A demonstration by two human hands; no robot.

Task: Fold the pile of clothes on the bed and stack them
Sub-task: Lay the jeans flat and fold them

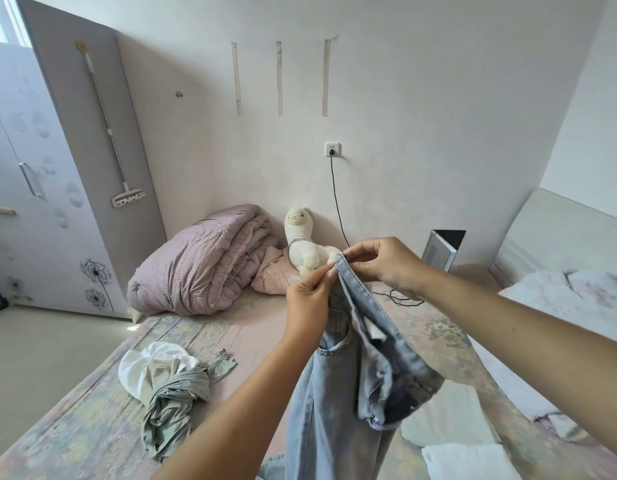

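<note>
Both hands, left (309, 299) and right (383, 263), pinch the jeans (338, 393) waistband, legs hanging straight down above the bed (231, 327).

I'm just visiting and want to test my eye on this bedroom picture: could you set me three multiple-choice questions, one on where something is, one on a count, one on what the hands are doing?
1. Where does the plush alpaca sit?
A. on the floor
B. on the bed against the wall, right of the folded quilt
C. on the wardrobe

2. How many strips are stuck on the wall?
A. one
B. three
C. five

3. What are the hands doing?
A. resting flat on the bed
B. both pinching the jeans at the top edge
C. holding the white garment

Answers: 1 B, it leans by the wall beside the quilt. 2 B, three hang side by side. 3 B, the left hand and right hand hold the jeans up by the waistband.
</note>
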